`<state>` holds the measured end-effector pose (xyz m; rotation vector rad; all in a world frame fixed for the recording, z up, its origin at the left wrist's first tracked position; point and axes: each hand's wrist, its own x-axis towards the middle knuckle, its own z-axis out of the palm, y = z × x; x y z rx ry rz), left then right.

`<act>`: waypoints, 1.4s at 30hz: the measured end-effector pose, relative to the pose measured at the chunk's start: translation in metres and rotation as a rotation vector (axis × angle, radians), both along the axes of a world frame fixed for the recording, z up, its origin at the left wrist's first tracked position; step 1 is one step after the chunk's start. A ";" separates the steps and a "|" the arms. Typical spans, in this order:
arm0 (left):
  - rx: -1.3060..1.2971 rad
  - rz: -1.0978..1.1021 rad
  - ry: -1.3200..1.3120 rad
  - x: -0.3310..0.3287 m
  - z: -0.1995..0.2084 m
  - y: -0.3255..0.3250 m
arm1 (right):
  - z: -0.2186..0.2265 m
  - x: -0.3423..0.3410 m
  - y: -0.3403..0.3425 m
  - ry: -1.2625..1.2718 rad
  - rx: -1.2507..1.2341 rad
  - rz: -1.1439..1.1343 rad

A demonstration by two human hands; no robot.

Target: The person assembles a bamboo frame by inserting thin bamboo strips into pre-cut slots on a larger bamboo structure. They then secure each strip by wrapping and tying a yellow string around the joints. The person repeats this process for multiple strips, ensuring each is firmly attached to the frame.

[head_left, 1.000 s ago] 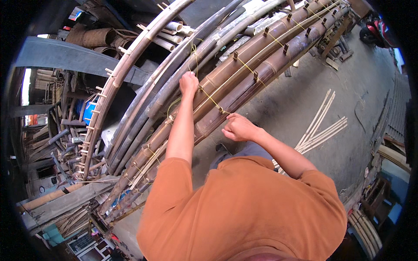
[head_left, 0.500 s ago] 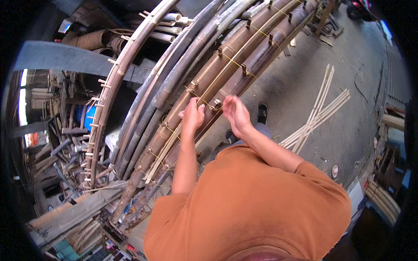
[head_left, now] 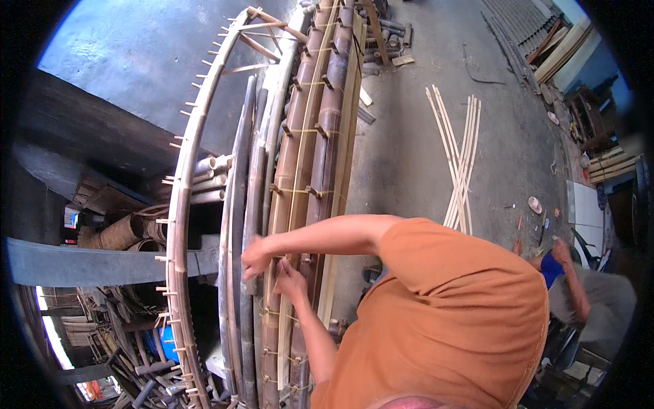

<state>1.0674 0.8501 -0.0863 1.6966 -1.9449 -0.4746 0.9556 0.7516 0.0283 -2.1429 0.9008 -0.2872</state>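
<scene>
Two long brown bamboo poles lie side by side in front of me, a left one and a right one. Between them runs a pale split strip. Short dark pegs stand up from the poles, with thin yellow cord strung around them. Close over the left pole is my left hand, its fingers pinched together; what they hold is too small to make out. My right hand reaches across, just left of it, curled closed and slightly blurred. Anything inside it is hidden.
Grey poles lie left of the brown ones, and beyond them curves a pegged bamboo pole. Pale strips lie crossed on the floor to the right. Another person is at the far right. Bamboo offcuts lie at the back.
My view and body have turned, so the poles now run nearly upright in the picture. My right hand, open before, has swung left across my left hand and closed.
</scene>
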 end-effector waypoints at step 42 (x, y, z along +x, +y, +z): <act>0.051 0.373 -0.168 0.033 0.004 -0.129 | -0.082 -0.081 0.184 -0.039 0.018 0.030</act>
